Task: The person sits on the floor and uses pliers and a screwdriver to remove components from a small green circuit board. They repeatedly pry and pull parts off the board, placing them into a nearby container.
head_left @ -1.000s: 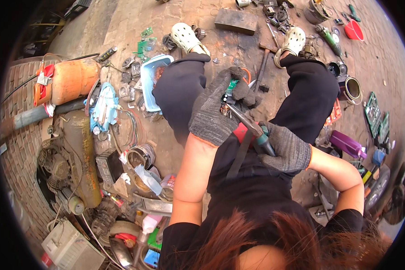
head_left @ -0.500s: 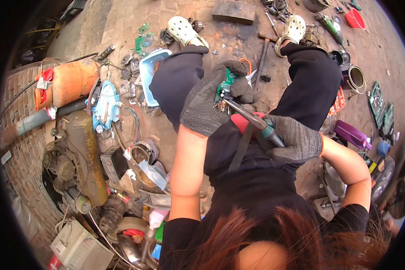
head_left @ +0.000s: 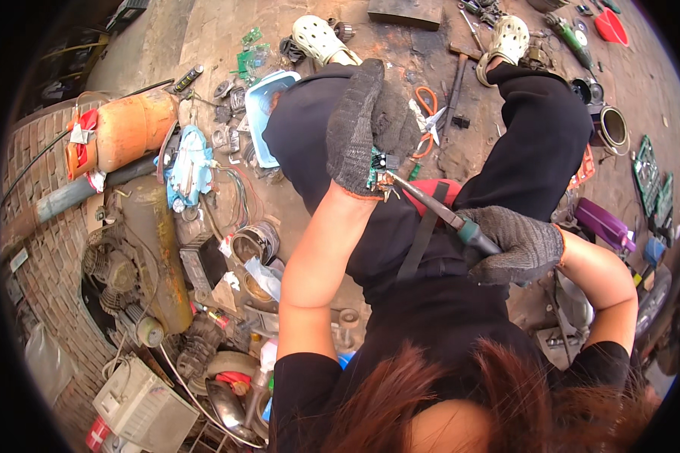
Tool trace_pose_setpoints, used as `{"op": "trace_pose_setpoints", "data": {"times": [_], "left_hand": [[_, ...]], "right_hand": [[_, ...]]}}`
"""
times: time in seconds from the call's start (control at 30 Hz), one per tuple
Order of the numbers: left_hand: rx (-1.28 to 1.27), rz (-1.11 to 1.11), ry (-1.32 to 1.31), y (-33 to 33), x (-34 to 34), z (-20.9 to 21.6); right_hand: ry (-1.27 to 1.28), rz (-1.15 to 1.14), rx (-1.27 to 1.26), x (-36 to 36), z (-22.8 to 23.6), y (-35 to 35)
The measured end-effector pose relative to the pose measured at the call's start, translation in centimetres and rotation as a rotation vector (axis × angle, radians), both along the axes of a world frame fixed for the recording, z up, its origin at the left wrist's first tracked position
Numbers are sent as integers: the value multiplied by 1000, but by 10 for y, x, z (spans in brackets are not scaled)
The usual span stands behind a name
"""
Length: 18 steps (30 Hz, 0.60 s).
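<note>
My left hand (head_left: pixel 370 128), in a dark grey knit glove, closes around a small green circuit board (head_left: pixel 372 170). The glove covers most of it; dark components and bits of copper-coloured metal show near the wrist. My right hand (head_left: pixel 517 241), gloved alike, is wrapped around the green-and-black handle of a long tapering metal tool (head_left: pixel 434 204). Its exact kind is unclear. The tool's narrow tip meets or nearly meets the board's lower edge. Beyond the left hand, orange-handled scissors (head_left: pixel 432 122) lie on the ground between my legs.
A hammer (head_left: pixel 456 87) lies near my right foot. Left of my leg stands a light-blue basin (head_left: pixel 258 121). An orange gas cylinder (head_left: pixel 132 128), cans and metal scrap crowd the left. At right are a purple container (head_left: pixel 603 223), green circuit boards (head_left: pixel 646 177) and an open tin (head_left: pixel 612 130).
My left hand has turned, so the glove now hides most of the board. The scissors have come into fuller view. The tool's tip stays by the board as the whole view shifts slightly.
</note>
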State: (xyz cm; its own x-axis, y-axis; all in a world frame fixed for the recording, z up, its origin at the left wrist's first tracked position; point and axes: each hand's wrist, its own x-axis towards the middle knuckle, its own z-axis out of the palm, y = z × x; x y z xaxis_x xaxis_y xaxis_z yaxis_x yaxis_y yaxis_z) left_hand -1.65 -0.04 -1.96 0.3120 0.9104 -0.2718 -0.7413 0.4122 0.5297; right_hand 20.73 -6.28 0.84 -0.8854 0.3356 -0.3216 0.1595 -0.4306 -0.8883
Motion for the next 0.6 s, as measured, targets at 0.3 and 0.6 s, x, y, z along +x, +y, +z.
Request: {"op": "trace_pose_setpoints", "data": {"times": [0.3, 0.6], "left_hand": [[377, 13, 139, 26, -7, -6], [152, -18, -747, 15, 7, 9]], "right_hand": [[-1, -122, 372, 2, -39, -5], [-100, -77, 669, -6, 17, 16]]}}
